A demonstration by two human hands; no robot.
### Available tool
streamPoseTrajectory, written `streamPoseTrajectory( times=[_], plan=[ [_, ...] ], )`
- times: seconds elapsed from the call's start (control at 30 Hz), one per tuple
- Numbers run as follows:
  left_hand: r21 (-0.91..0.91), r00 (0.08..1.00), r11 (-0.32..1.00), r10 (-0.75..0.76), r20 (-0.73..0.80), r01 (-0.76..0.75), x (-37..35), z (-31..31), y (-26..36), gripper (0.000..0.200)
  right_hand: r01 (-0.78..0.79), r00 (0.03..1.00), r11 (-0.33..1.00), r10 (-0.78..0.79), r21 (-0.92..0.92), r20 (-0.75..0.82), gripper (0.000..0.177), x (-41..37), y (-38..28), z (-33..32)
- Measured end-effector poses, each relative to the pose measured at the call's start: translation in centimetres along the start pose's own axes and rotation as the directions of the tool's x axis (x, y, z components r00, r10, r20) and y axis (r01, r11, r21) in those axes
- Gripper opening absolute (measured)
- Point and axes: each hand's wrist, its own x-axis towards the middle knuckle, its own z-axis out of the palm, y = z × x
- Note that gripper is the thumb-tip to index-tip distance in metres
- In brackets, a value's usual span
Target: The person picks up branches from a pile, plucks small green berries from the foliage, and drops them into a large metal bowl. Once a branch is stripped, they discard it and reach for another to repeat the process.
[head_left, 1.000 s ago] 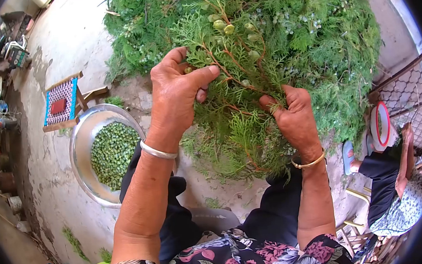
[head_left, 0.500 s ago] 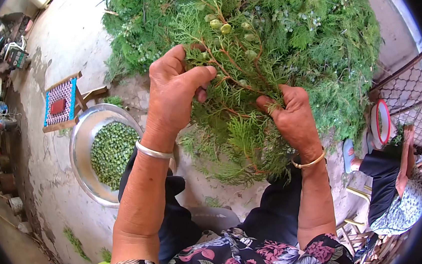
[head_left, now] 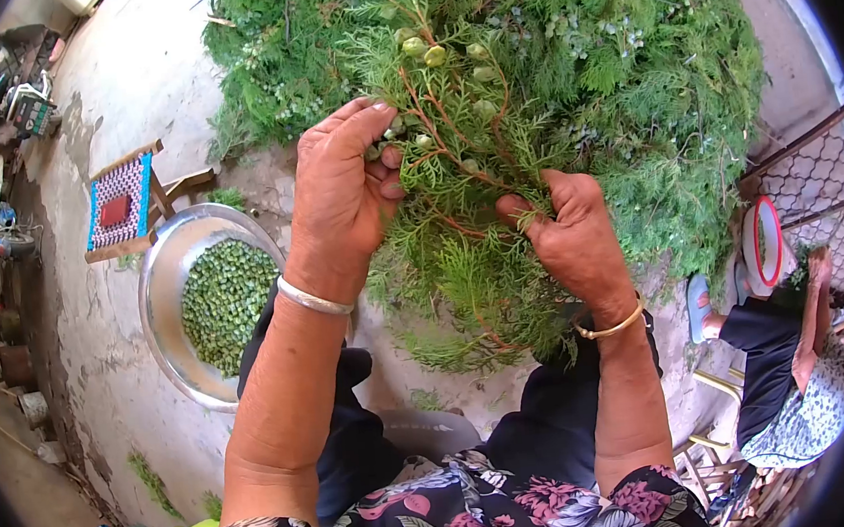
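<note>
My right hand (head_left: 581, 240) is closed around the stem of a leafy green branch (head_left: 474, 289), thumb on top. Several round green cones (head_left: 435, 56) hang near the branch's upper end. At the branch's left side my left hand (head_left: 344, 180) has its fingers curled in, with small green cones (head_left: 377, 150) between thumb and fingers. Left of my knees stands a wide metal basin (head_left: 159, 327) holding many small green cones (head_left: 228, 306).
A large heap of green branches (head_left: 649, 103) lies ahead. A woven stool (head_left: 121, 204) stands behind the basin. At the right, another person (head_left: 793, 372) sits near a red-rimmed container (head_left: 764, 244) and a wire fence (head_left: 816, 179).
My left hand has shifted slightly down and left, and small cones now show in its fingers. The branch and my right hand have moved a little left.
</note>
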Motion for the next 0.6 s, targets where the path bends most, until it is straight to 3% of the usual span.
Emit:
streamPoseTrajectory(
  times=[0.07, 0.27, 0.3, 0.37, 0.5, 0.6],
  plan=[
    [0.102, 0.998, 0.993, 0.059, -0.016, -0.057, -0.1, 0.2, 0.2, 0.010, 0.037, 0.999, 0.998, -0.038, -0.057, -0.025, 0.018, -0.1, 0.3, 0.3],
    [0.182, 0.991, 0.982, 0.073, -0.110, -0.052, -0.3, 0.7, 0.6, 0.011, 0.058, 0.996, 0.963, -0.072, -0.262, -0.043, 0.011, -0.3, 0.8, 0.5],
    [0.181, 0.991, 0.982, 0.074, -0.111, -0.053, -0.3, 0.6, 0.6, 0.011, 0.058, 0.997, 0.963, -0.072, -0.262, -0.042, 0.011, -0.2, 0.9, 0.7],
    [0.305, 0.991, 0.946, 0.128, -0.033, -0.112, -0.2, 0.3, 0.8, 0.010, 0.106, 0.988, 0.994, -0.104, 0.014, -0.110, 0.011, 0.0, 1.2, 1.0],
    [0.382, 0.979, 0.903, 0.201, 0.028, -0.197, -0.4, 0.6, 0.7, 0.008, 0.111, 0.987, 0.993, -0.114, -0.036, -0.113, 0.011, 0.0, 0.6, 0.6],
    [0.252, 0.990, 0.960, 0.135, -0.036, -0.122, 0.0, 0.3, 0.2, 0.007, 0.026, 1.000, 0.987, -0.025, -0.159, 0.008, 0.013, -0.2, 0.5, 0.3]
  ],
)
